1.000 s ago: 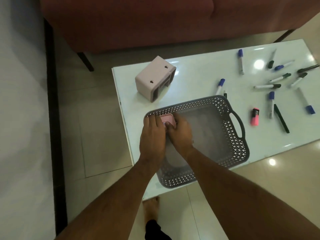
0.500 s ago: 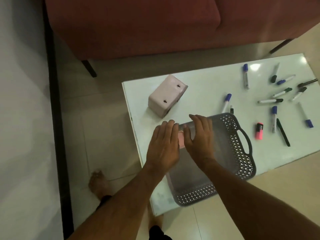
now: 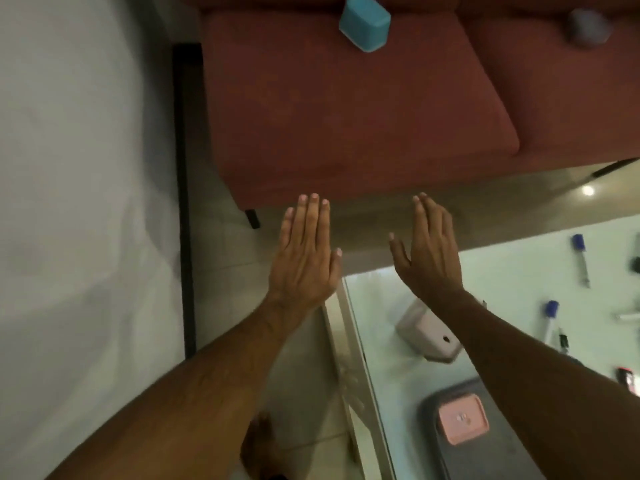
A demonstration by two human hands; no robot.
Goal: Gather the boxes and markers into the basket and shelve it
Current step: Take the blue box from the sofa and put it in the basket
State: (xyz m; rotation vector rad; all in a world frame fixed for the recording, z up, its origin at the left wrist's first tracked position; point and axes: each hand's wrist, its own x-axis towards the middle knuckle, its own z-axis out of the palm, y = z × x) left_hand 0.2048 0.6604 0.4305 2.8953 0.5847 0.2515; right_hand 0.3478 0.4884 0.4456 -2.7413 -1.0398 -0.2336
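My left hand (image 3: 306, 251) and my right hand (image 3: 427, 251) are stretched forward, flat and empty, above the gap between the white table (image 3: 491, 271) and the red sofa (image 3: 346, 116). A blue box (image 3: 364, 21) lies on the sofa seat, far ahead of both hands. A greyish box (image 3: 588, 27) lies blurred at the sofa's top right. The grey basket (image 3: 429, 410) at the bottom holds a small pink box (image 3: 462, 422). A pale pink box (image 3: 431, 332) stands on the table, partly under my right forearm. Several markers, one of them (image 3: 581, 258), lie on the table at right.
A white wall fills the left side, with a dark vertical strip (image 3: 183, 202) beside the sofa. The sofa's dark leg (image 3: 252, 218) stands on the tiled floor near my left hand. My foot (image 3: 263, 441) shows below, by the table's left edge.
Both hands have left the pink box in the basket and moved up and forward toward the sofa. The view has tilted up, so the sofa seat and its boxes now show.
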